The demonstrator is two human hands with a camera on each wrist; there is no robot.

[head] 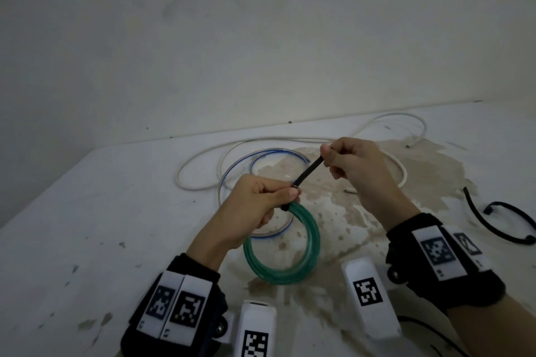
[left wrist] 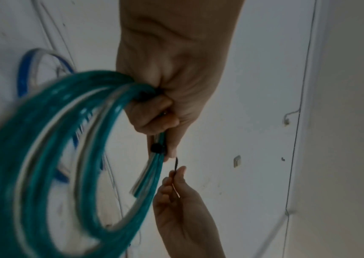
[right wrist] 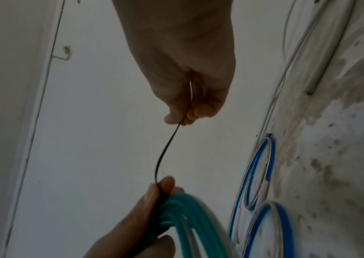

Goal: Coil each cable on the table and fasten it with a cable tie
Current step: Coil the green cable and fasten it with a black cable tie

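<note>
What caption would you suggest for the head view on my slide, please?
Left hand grips the coiled green cable while the right hand pulls the black cable tie.

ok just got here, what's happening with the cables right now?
A person is tying off the green cable coil. The left hand grips the coil at its top, where a black cable tie is looped around the strands. The right hand pinches the tie's free end, which stretches between the two hands. The blue-striped clear cable, the white cable and a black cable lie loose on the table.
</note>
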